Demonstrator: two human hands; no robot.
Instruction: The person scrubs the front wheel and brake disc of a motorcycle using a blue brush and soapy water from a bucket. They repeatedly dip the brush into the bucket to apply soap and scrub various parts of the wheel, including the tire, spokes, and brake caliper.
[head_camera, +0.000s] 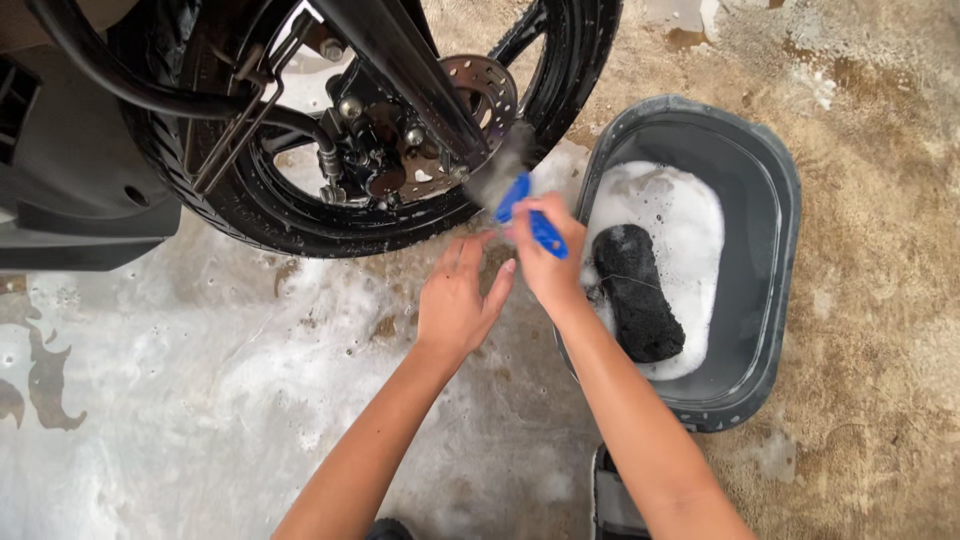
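My right hand (545, 255) grips a blue-handled brush (522, 200) whose blurred bristle head touches the lower part of a black motorcycle front wheel (330, 215) near its brake disc (480, 95). My left hand (458, 295) hovers just left of the right one, fingers apart, holding nothing, above the wet ground. The black fork leg (400, 60) runs down across the wheel to the hub.
A dark grey oval tub (770, 270) stands on the right, holding soapy foam and a black wash mitt or sponge (635, 295). Foam and water cover the concrete on the left; sandy dirt lies to the right. The motorcycle's grey body panel (70, 180) is at far left.
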